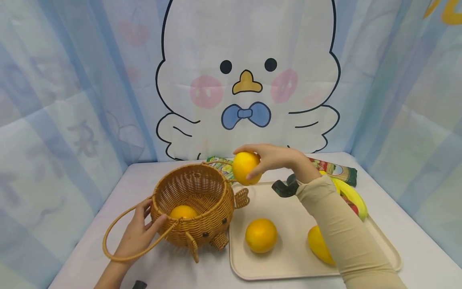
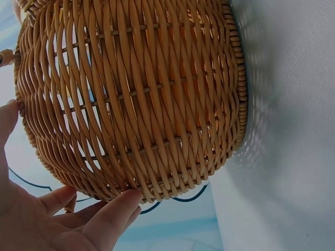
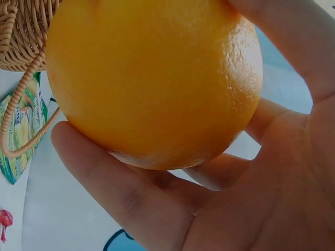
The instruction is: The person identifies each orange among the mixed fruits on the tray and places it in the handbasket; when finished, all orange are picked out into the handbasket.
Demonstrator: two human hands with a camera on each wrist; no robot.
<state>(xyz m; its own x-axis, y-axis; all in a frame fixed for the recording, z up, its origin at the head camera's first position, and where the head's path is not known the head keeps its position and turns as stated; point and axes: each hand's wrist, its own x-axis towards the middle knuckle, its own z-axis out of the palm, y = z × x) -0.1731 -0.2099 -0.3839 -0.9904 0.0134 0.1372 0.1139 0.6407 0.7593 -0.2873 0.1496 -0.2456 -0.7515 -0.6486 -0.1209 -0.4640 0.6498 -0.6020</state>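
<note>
My left hand (image 1: 137,237) grips the near-left rim of a round wicker basket (image 1: 215,214), thumb on the rim; in the left wrist view its fingertips (image 2: 118,206) press the woven side. The basket stands on the table, one handle loop hanging over my left wrist. One orange (image 1: 183,211) lies inside it. My right hand (image 1: 276,156) holds another orange (image 1: 245,165) up beside the basket's far-right rim, over the back edge of the tray. Close up in the right wrist view, thumb and fingers curve round this orange (image 3: 152,83).
A beige tray (image 1: 292,220) right of the basket carries an orange (image 1: 261,235), a yellow mango-like fruit (image 1: 319,245) and bananas (image 1: 351,196), partly behind my right sleeve. Behind lie a green-yellow packet (image 1: 224,167) and a red-green package (image 1: 335,170). Curtains (image 1: 72,100) enclose the table.
</note>
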